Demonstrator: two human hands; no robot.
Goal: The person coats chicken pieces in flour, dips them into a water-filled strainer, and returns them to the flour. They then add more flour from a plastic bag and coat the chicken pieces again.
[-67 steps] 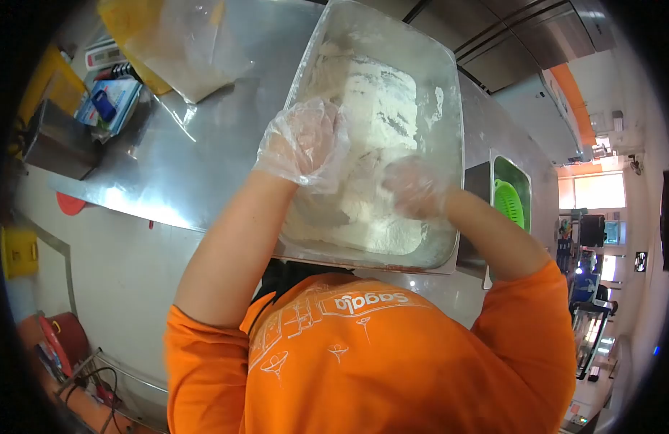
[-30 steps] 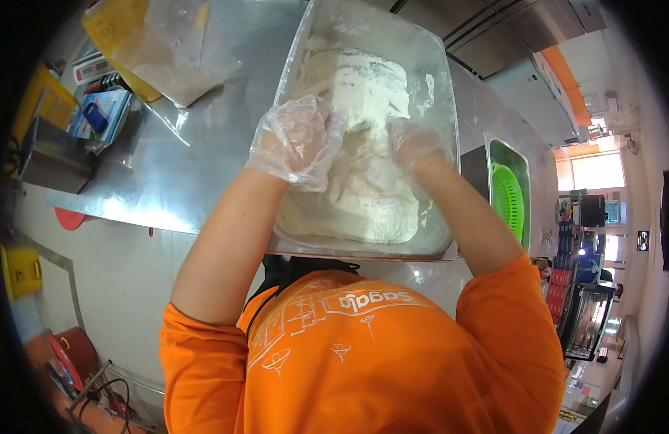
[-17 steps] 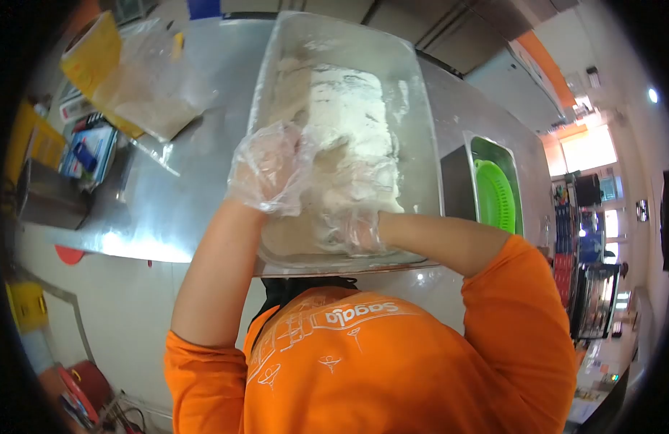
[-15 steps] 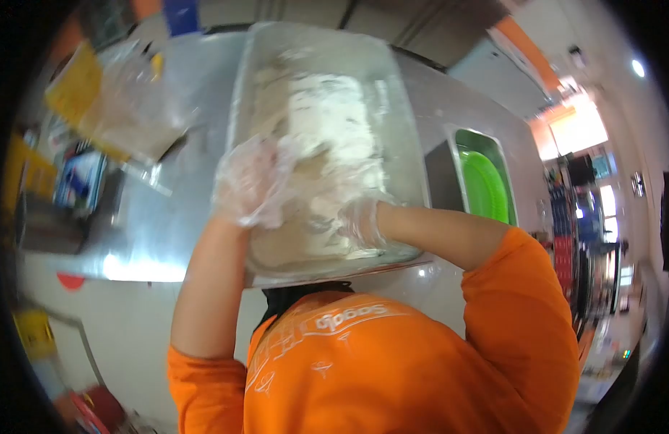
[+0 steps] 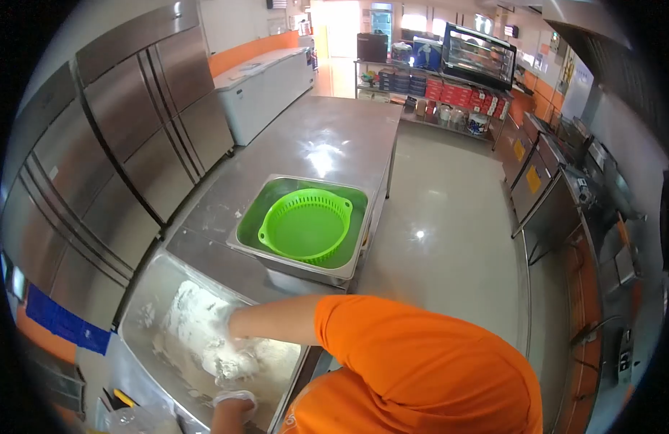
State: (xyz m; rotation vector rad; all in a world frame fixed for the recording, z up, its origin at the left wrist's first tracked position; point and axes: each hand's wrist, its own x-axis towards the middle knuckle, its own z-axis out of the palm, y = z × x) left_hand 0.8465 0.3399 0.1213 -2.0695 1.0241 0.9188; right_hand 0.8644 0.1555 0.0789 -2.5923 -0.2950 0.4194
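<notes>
A large metal tray [image 5: 143,329] at the lower left holds white flour [image 5: 186,311], heaped at its far end and spread thinly elsewhere. My right hand [image 5: 229,327], in a clear plastic glove, reaches down into the flour; its fingers blend into the white and cannot be made out. Below it, my left hand [image 5: 234,399] is at the near part of the tray, its glove cuff showing at the wrist. A floury white lump [image 5: 235,364] lies between the two hands. Whether either hand grips it is not visible.
A green plastic basket [image 5: 305,226] sits in a deep steel pan [image 5: 333,272] on the steel table [image 5: 320,130], beyond the tray. Steel refrigerators [image 5: 157,94] and a white chest freezer [image 5: 266,90] line the left. Stacked boxes fill a shelf [image 5: 435,94] at the back.
My view has swung up and to the right, bringing in the wider kitchen. Both gloved hands remain at the tray; my left hand now appears lower, near the frame's bottom.
</notes>
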